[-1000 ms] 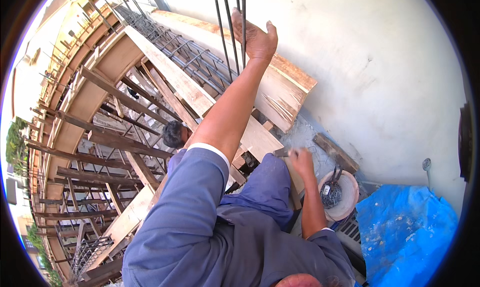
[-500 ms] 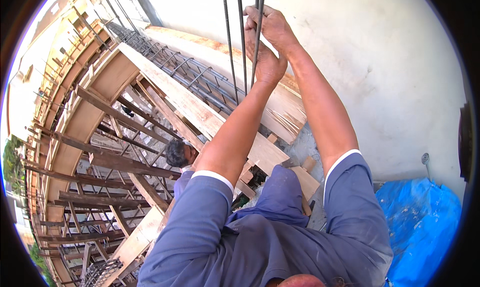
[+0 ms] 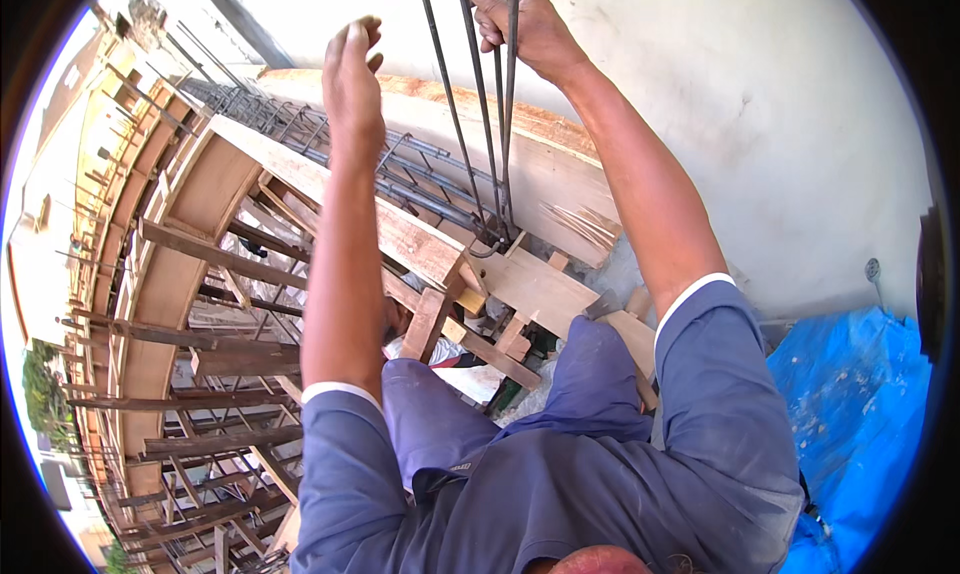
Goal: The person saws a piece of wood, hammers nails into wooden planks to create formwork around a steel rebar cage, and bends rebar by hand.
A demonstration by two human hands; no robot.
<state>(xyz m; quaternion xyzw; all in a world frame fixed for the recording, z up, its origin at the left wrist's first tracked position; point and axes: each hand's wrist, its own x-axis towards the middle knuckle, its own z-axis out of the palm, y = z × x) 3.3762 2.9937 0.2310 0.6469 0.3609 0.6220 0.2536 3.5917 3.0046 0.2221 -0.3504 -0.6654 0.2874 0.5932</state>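
Several dark steel reinforcing bars rise steeply from the end of a wooden form and run out past the top edge of the view. My right hand is closed around the bars at the upper part, fingers curled at their side. Apart from them, to the left, my left hand is raised with fingers loosely bent and apart, nothing seen in it. Below and beyond it a rebar cage lies in the long trough between a wooden board and a wider plank.
A pale wall stands on the right, with a blue tarp at its foot. Timber props and curved formwork drop away on the left. A person is partly hidden below the boards. Loose wood pieces lie near my knees.
My left hand has come off the bars and swung left. My right hand stays at the bars, now with fingers wrapped around. The view has shifted, showing the bars' lower ends.
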